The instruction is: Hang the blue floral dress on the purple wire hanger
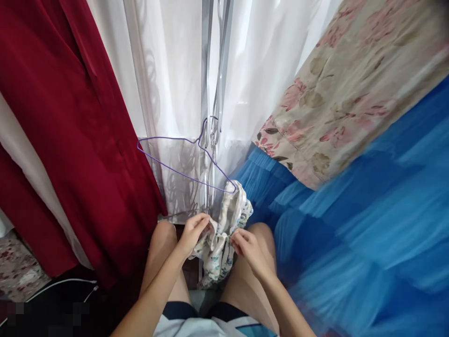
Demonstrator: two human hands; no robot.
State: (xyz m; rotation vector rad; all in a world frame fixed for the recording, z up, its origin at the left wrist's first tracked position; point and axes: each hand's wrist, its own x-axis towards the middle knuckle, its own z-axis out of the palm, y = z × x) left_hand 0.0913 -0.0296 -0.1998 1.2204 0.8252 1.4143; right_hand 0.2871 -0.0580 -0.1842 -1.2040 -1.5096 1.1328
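A white garment [213, 262] with a small coloured print hangs between my knees, bunched below and gathered around its opening. My left hand [192, 232] pinches its edge on the left side. On the right side, my right hand [248, 248] has its fingers closed at the garment's edge. A purple wire hanger [175, 173] hangs tilted in front of me, and its lower right corner reaches into the upper part of the garment. Neither hand touches the hanger. The garment's lower folds hide its full shape.
Grey ribbons [206, 56] hang by the hanger's hook, before a white curtain [175, 70]. A red curtain [94, 154] hangs at left. At right are a floral cloth [315, 121] and blue tulle [361, 224]. A white cable [66, 282] lies at lower left.
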